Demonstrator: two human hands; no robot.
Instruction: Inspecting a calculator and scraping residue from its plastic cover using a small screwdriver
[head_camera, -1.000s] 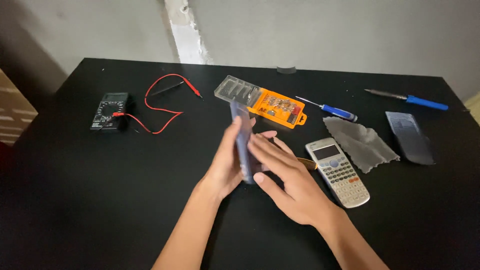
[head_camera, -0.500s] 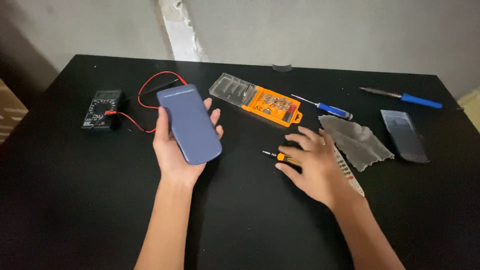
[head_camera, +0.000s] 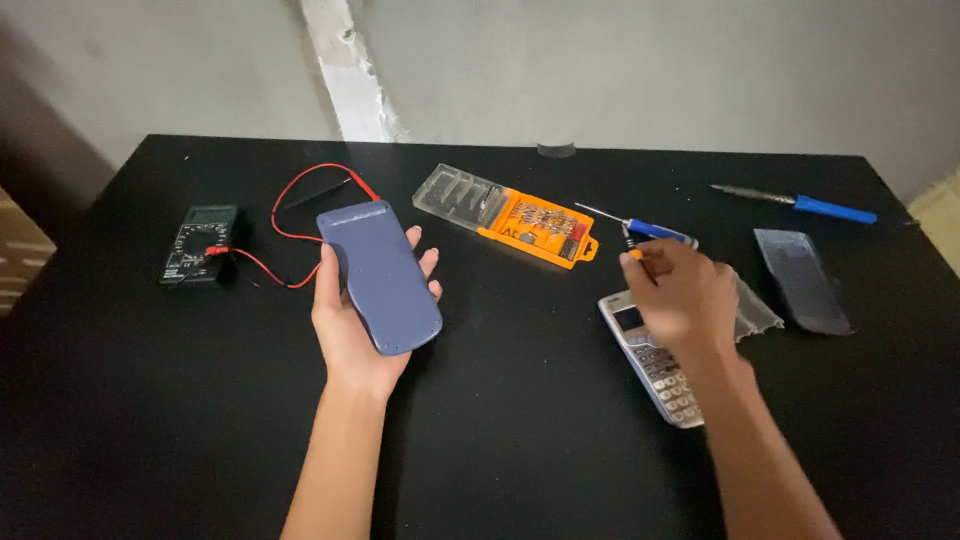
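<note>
Head view. Left hand (head_camera: 362, 325) palm up over black table (head_camera: 150, 420), fingers curled round blue cover (head_camera: 380, 275); cover lies flat across palm, long axis pointing away from person. Right hand (head_camera: 680, 295) closed on small screwdriver (head_camera: 630, 248), orange-tipped end showing above knuckles; hand blurred, hovers above calculator (head_camera: 662, 372) and partly hides it. Grey cloth (head_camera: 752, 312) just beside calculator. Orange bit case (head_camera: 505, 215) between hands, further back. Multimeter (head_camera: 200, 245) with red lead (head_camera: 300, 185) left of cover. Two blue-handled screwdrivers and dark flat panel (head_camera: 803, 280) at right.
</note>
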